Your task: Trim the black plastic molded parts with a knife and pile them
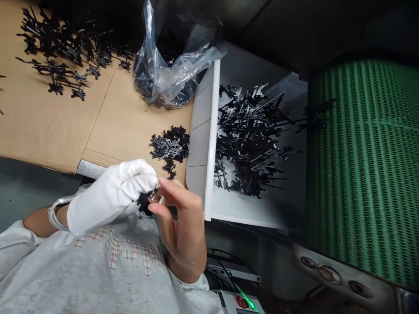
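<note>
So here's the setup right now: the white-gloved left hand (111, 196) and the bare right hand (183, 231) are right together at chest height, both closed on a small black plastic part (144, 203). The glove's bunched around it on one side, and the right thumb and index finger pinch in from the other. There's a little shiny bit (160, 199) by those fingers, but I can't tell what it is.

Just past the hands, a loose heap of black molded parts (169, 146) sits on the cardboard-covered table (52, 131), and more black parts (65, 56) are spread out farther off to the left hand's side. Beyond the heap there's a clear plastic bag (160, 74) with dark pieces inside. Off past the right hand, a white bin (209, 131) holds a big tangle of black parts (248, 139), with a green striped panel (363, 165) beyond it. Down below the right hand there's a control box with a red button (241, 302). A grey sweatshirt (98, 270) fills the space under both hands.
</note>
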`<action>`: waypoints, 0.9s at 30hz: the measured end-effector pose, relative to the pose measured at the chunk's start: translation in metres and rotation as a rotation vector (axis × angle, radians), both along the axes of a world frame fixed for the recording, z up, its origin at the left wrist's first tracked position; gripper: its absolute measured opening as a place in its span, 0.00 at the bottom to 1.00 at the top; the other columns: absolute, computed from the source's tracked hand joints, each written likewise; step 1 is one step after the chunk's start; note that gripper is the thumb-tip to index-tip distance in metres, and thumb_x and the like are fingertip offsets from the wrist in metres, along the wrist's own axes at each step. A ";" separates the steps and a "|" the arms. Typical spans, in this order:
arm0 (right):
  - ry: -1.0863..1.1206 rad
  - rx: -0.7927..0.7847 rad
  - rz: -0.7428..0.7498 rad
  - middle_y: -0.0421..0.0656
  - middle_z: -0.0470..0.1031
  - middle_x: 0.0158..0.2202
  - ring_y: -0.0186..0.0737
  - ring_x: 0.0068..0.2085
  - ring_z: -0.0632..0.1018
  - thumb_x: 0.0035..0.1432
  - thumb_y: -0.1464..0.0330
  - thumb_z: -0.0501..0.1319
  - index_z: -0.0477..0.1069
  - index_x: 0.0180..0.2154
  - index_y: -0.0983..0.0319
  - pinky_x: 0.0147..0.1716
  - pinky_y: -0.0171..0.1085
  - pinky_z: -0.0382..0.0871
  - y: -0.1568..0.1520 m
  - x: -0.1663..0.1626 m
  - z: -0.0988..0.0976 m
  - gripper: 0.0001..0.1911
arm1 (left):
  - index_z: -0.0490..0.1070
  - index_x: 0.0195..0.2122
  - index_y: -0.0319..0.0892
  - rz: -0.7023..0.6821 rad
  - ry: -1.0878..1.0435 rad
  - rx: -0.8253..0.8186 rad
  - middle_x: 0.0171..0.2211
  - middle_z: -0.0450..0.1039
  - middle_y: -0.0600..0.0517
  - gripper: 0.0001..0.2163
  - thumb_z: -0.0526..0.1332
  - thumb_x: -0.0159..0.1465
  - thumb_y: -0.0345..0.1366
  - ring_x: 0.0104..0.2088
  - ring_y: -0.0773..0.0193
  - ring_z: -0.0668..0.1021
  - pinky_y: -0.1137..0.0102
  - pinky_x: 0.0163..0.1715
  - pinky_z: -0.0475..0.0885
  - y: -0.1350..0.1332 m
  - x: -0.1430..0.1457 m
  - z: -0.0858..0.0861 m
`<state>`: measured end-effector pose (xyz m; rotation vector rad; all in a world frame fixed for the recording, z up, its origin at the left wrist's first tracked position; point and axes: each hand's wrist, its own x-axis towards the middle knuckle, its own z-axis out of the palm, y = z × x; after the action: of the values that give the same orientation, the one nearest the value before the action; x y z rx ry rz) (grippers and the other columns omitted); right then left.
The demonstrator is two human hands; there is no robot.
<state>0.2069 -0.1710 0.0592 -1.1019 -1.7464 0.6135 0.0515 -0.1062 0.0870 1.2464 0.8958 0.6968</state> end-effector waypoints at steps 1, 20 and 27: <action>-0.018 0.002 0.004 0.43 0.76 0.37 0.40 0.34 0.75 0.71 0.69 0.58 0.60 0.65 0.59 0.31 0.40 0.74 0.000 0.001 0.000 0.23 | 0.63 0.25 0.42 -0.001 0.003 -0.009 0.20 0.58 0.58 0.12 0.57 0.67 0.36 0.20 0.71 0.59 0.75 0.22 0.63 0.000 -0.001 0.000; -0.031 -0.024 -0.007 0.43 0.79 0.42 0.41 0.37 0.81 0.73 0.68 0.54 0.59 0.65 0.54 0.30 0.40 0.76 0.001 -0.003 -0.002 0.21 | 0.66 0.23 0.42 0.003 0.022 0.038 0.22 0.69 0.55 0.13 0.59 0.66 0.34 0.23 0.68 0.71 0.75 0.25 0.70 0.000 -0.004 -0.003; 0.026 -0.012 -0.050 0.39 0.75 0.34 0.39 0.31 0.76 0.73 0.67 0.55 0.64 0.60 0.54 0.29 0.39 0.73 0.001 -0.006 -0.004 0.17 | 0.66 0.24 0.42 -0.008 0.047 0.020 0.22 0.67 0.55 0.13 0.59 0.66 0.37 0.23 0.69 0.68 0.76 0.23 0.68 0.000 -0.005 -0.005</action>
<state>0.2005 -0.1701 0.0551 -1.1379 -1.6904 0.6059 0.0464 -0.1066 0.0824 1.2880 0.9240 0.6745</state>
